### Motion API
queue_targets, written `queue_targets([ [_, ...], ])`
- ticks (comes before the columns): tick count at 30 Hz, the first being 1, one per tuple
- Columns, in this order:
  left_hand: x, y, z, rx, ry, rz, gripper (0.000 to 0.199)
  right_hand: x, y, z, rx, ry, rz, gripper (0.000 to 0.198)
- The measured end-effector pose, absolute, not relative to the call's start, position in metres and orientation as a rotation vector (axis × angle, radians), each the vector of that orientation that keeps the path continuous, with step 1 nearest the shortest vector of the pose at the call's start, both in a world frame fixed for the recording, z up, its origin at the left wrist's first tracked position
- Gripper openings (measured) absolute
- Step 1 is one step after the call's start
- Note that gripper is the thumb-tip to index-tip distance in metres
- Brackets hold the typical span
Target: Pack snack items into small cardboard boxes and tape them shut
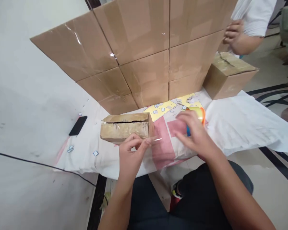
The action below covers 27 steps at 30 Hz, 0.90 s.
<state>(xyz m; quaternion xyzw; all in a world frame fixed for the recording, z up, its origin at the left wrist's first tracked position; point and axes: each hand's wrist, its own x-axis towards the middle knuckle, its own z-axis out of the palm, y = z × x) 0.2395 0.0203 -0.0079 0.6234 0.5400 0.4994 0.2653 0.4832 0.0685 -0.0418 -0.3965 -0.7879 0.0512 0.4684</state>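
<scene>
As left hand [131, 149] pinches clear strip [156, 139] by carton [124, 130], half-open right hand [195, 132] seems empty, taping step likely needing straight placement.

Left of the tall brown cardboard partition [148, 70] are a flat black rectangular slab [78, 126] and a thin black cable [43, 164], while right of it stands a brown cardboard box [230, 76].

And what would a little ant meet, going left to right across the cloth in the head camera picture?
Flat black thing → small cardboard box → round yellow-and-orange thing → another cardboard box.
</scene>
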Motion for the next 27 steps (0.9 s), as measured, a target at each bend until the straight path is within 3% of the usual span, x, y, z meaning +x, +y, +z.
queue_targets([
  [4, 0.233, 0.013, -0.016, 1.661, 1.440, 1.336, 0.030, 0.428, 0.052, -0.030, -0.607, -2.091, 0.229, 0.048],
  [11, 0.225, -0.003, -0.028, 1.596, 1.459, 1.227, 0.014, 0.397, 0.057, -0.016, -0.491, -1.680, 0.360, 0.019],
  [19, 0.202, -0.037, -0.050, 1.439, 1.478, 1.331, 0.018, 0.366, 0.035, 0.005, -0.543, -1.784, 0.405, 0.014],
  [27, 0.155, -0.069, -0.049, 2.331, 1.819, 1.429, 0.023, 0.336, -0.009, 0.027, -0.552, -1.854, 0.238, 0.013],
])
